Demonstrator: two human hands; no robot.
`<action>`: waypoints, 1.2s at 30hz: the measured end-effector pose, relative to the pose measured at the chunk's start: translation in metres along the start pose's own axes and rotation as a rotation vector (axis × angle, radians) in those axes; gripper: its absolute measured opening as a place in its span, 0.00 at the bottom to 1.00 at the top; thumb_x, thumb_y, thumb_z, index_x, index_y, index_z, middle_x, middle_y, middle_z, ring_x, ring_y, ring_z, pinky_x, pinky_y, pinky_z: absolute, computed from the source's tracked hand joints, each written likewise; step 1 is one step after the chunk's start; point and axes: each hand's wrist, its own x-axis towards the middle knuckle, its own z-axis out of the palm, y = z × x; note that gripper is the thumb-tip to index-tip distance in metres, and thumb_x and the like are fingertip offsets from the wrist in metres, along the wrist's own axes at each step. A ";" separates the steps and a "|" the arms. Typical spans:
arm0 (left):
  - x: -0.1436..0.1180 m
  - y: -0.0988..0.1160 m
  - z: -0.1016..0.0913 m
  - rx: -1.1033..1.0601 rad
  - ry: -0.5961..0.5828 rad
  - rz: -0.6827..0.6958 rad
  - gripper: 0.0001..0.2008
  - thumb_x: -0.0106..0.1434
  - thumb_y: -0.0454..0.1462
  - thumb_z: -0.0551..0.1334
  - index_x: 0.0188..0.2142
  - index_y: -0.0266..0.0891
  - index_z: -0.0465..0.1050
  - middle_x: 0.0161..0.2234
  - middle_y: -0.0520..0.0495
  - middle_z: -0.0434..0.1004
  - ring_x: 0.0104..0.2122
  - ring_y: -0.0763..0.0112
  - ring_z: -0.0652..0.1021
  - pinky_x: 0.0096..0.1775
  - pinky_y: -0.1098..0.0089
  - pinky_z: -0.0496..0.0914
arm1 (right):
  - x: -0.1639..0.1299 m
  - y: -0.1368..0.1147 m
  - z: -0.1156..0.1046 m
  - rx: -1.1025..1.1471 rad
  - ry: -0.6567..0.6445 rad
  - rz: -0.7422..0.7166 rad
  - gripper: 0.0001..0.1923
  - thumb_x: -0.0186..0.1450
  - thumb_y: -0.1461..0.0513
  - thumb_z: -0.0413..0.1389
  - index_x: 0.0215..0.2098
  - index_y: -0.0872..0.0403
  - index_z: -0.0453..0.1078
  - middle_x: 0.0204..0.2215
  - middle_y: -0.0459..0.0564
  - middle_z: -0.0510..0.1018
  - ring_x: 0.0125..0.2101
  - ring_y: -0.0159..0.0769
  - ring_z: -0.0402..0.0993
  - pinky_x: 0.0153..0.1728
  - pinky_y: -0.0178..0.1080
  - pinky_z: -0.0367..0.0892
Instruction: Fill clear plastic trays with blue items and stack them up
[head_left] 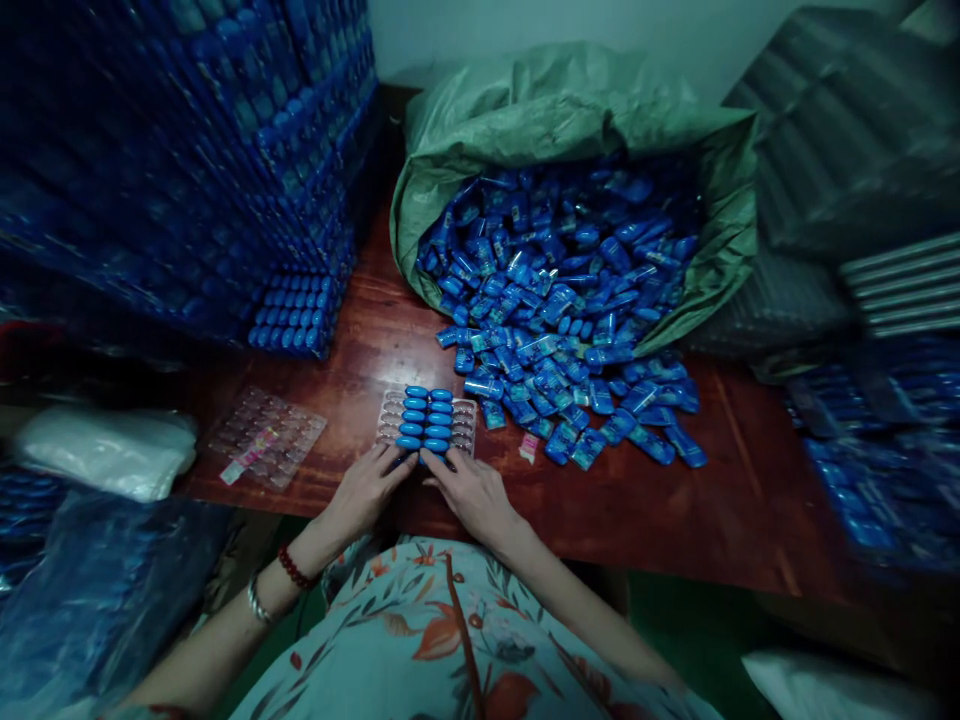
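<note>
A clear plastic tray with moulded slots lies at the table's front edge. Two columns of glossy blue oval pieces fill its middle, while the slots at either side show bare plastic. My left hand is at the tray's near left, fingertips closed in at the lowest row and partly covering it. From the right, my right hand meets it with thumb and fingers about a blue piece in that row. My fingers hide part of these pieces.
Behind the tray, a green woven sack spills many small blue packets. Tall stacks of filled blue trays stand left. An unfilled clear tray lies on the wooden table. Grey stacked trays stand at right.
</note>
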 end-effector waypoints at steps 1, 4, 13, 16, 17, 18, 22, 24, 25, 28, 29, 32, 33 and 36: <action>-0.001 -0.001 0.000 0.010 0.044 -0.003 0.17 0.67 0.32 0.50 0.53 0.42 0.67 0.45 0.40 0.71 0.40 0.64 0.71 0.40 0.64 0.69 | -0.003 0.009 0.002 0.021 0.052 0.033 0.20 0.70 0.59 0.47 0.60 0.49 0.59 0.37 0.50 0.73 0.35 0.33 0.72 0.36 0.33 0.65; 0.001 0.000 -0.001 0.012 0.177 -0.067 0.19 0.66 0.35 0.55 0.56 0.45 0.64 0.48 0.40 0.70 0.42 0.63 0.72 0.42 0.64 0.67 | 0.003 0.043 -0.002 -0.011 0.172 0.216 0.21 0.70 0.60 0.45 0.60 0.50 0.59 0.38 0.52 0.73 0.37 0.35 0.69 0.38 0.34 0.64; 0.070 0.005 0.027 0.030 -0.016 -0.201 0.30 0.66 0.48 0.53 0.63 0.38 0.54 0.64 0.38 0.53 0.65 0.48 0.47 0.60 0.47 0.51 | 0.055 0.107 -0.007 -0.187 0.102 0.291 0.18 0.69 0.66 0.43 0.55 0.57 0.63 0.44 0.58 0.73 0.47 0.46 0.62 0.45 0.46 0.57; 0.081 -0.002 0.030 -0.004 -0.025 -0.214 0.28 0.67 0.47 0.52 0.62 0.38 0.55 0.64 0.39 0.54 0.65 0.50 0.46 0.60 0.46 0.51 | 0.038 0.108 -0.004 -0.002 0.259 0.332 0.16 0.69 0.62 0.43 0.51 0.57 0.66 0.44 0.57 0.74 0.46 0.45 0.64 0.46 0.45 0.57; 0.082 -0.004 0.029 -0.018 -0.039 -0.201 0.27 0.67 0.47 0.51 0.62 0.39 0.55 0.64 0.40 0.54 0.65 0.51 0.46 0.60 0.47 0.51 | 0.030 0.107 -0.004 0.097 0.327 0.355 0.16 0.69 0.61 0.44 0.50 0.57 0.66 0.44 0.57 0.74 0.46 0.44 0.65 0.46 0.44 0.58; 0.082 -0.005 0.027 -0.032 -0.057 -0.186 0.27 0.67 0.47 0.51 0.62 0.39 0.56 0.64 0.40 0.54 0.65 0.52 0.46 0.60 0.47 0.51 | 0.022 0.106 -0.004 0.209 0.388 0.380 0.16 0.69 0.59 0.45 0.49 0.57 0.67 0.44 0.56 0.74 0.45 0.43 0.66 0.45 0.43 0.60; 0.070 0.002 0.021 -0.086 -0.102 -0.148 0.27 0.67 0.47 0.51 0.63 0.40 0.54 0.64 0.41 0.53 0.65 0.54 0.45 0.61 0.50 0.53 | -0.001 0.093 -0.006 0.649 0.514 0.510 0.18 0.65 0.53 0.49 0.48 0.55 0.67 0.36 0.51 0.75 0.34 0.37 0.70 0.35 0.37 0.65; 0.058 0.011 0.021 -0.112 -0.106 -0.153 0.28 0.67 0.47 0.51 0.63 0.41 0.52 0.65 0.43 0.52 0.66 0.54 0.44 0.62 0.51 0.52 | -0.005 0.086 -0.004 0.840 0.528 0.581 0.20 0.63 0.52 0.52 0.48 0.54 0.68 0.28 0.46 0.74 0.27 0.33 0.68 0.28 0.35 0.64; 0.052 0.016 0.022 -0.126 -0.109 -0.158 0.28 0.67 0.47 0.51 0.64 0.42 0.52 0.65 0.44 0.51 0.66 0.54 0.44 0.62 0.51 0.52 | -0.007 0.084 -0.002 0.934 0.519 0.609 0.21 0.62 0.51 0.53 0.47 0.54 0.69 0.25 0.45 0.72 0.23 0.32 0.66 0.26 0.34 0.63; 0.039 0.028 0.020 -0.169 -0.108 -0.204 0.27 0.68 0.45 0.51 0.64 0.46 0.50 0.65 0.45 0.51 0.65 0.54 0.45 0.62 0.49 0.49 | -0.012 0.081 0.005 1.145 0.455 0.691 0.19 0.59 0.50 0.55 0.41 0.54 0.73 0.22 0.44 0.71 0.18 0.29 0.63 0.21 0.33 0.61; 0.039 0.029 0.017 -0.188 -0.083 -0.232 0.26 0.68 0.44 0.50 0.64 0.47 0.50 0.65 0.44 0.52 0.65 0.55 0.48 0.61 0.49 0.50 | -0.015 0.081 0.008 1.180 0.443 0.726 0.19 0.58 0.50 0.56 0.39 0.54 0.73 0.22 0.44 0.71 0.18 0.29 0.63 0.20 0.33 0.61; 0.062 0.023 0.003 -0.247 0.063 -0.298 0.20 0.69 0.41 0.49 0.59 0.46 0.59 0.59 0.41 0.61 0.59 0.58 0.62 0.58 0.52 0.57 | -0.026 0.080 0.017 1.213 0.448 0.805 0.21 0.54 0.50 0.59 0.40 0.55 0.73 0.18 0.40 0.66 0.18 0.29 0.62 0.20 0.33 0.61; 0.078 0.019 -0.001 -0.268 0.079 -0.277 0.18 0.69 0.40 0.49 0.56 0.45 0.63 0.55 0.41 0.65 0.55 0.60 0.66 0.56 0.56 0.61 | -0.031 0.079 0.020 1.208 0.445 0.805 0.22 0.53 0.51 0.60 0.41 0.55 0.72 0.17 0.39 0.64 0.18 0.28 0.61 0.20 0.32 0.60; 0.136 0.009 -0.004 -0.256 -0.172 -0.092 0.13 0.69 0.38 0.50 0.48 0.41 0.70 0.44 0.43 0.72 0.44 0.65 0.74 0.47 0.64 0.68 | -0.042 0.077 0.024 1.128 0.420 0.755 0.25 0.52 0.51 0.62 0.45 0.55 0.71 0.16 0.37 0.61 0.17 0.27 0.57 0.19 0.31 0.57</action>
